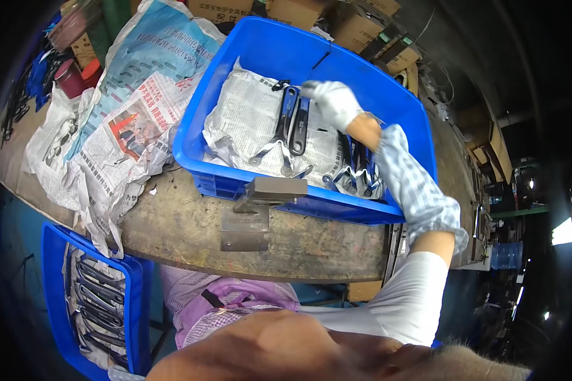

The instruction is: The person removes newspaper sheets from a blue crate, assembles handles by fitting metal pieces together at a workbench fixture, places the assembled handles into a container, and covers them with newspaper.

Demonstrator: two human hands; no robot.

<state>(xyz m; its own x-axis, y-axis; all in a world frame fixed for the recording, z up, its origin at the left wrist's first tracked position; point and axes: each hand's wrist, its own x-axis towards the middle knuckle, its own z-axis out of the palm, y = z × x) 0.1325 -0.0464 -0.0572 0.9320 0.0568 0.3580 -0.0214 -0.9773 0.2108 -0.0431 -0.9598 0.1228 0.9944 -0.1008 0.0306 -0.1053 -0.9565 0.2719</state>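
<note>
In the head view, my right hand (pixel 335 105), in a white glove, reaches into the large blue bin (pixel 194 136). Its fingers are closed at the upper end of a dark-handled wrench (pixel 299 127). Beside this one lies another wrench (pixel 287 111) with a blue-and-black handle and shiny jaws. Both rest on newspaper (pixel 241 105) lining the bin. More wrenches (pixel 349 174) sit at the right, partly under my forearm. At the lower left edge, a checked cuff (pixel 122 373) of my left arm shows by a second blue bin (pixel 133 305); the fingers there are hidden.
Several wrenches (pixel 98 295) lie in a row in the lower bin. A metal block on a plate (pixel 245 228) stands at the bench's front edge. Loose newspaper (pixel 130 136) covers the bench's left side. Cardboard boxes (pixel 356 32) stand behind the large bin.
</note>
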